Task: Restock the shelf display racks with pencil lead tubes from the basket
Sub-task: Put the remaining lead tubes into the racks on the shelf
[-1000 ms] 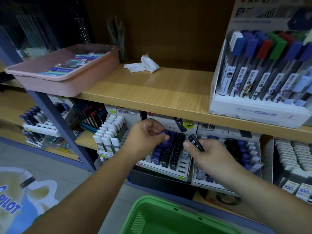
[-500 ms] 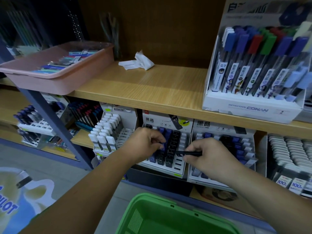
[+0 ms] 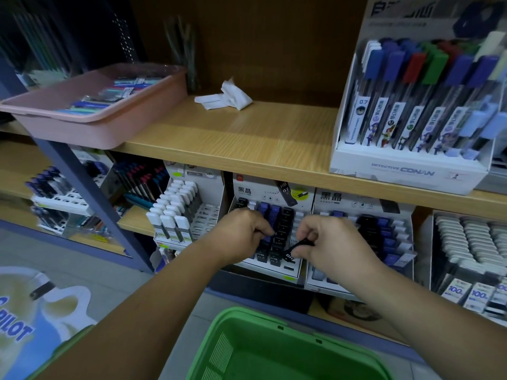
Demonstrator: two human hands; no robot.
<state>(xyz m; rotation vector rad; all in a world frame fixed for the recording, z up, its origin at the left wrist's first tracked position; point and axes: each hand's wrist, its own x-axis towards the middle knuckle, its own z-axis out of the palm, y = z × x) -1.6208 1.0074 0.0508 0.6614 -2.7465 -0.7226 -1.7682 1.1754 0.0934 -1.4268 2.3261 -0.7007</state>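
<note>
The right hand (image 3: 332,242) is pinching a small black pencil lead tube marked HB (image 3: 290,255) between thumb and curled fingers (image 3: 303,253), tilting it over the front row of the white cardboard display rack (image 3: 270,268) at the frame's centre. Just left of it, the left hand (image 3: 238,234) is curling its fingers (image 3: 263,229) tightly together, pinching a blue-capped lead tube (image 3: 265,241) standing in the same rack. The green plastic basket (image 3: 260,318) is sitting at the bottom centre, below both forearms.
</note>
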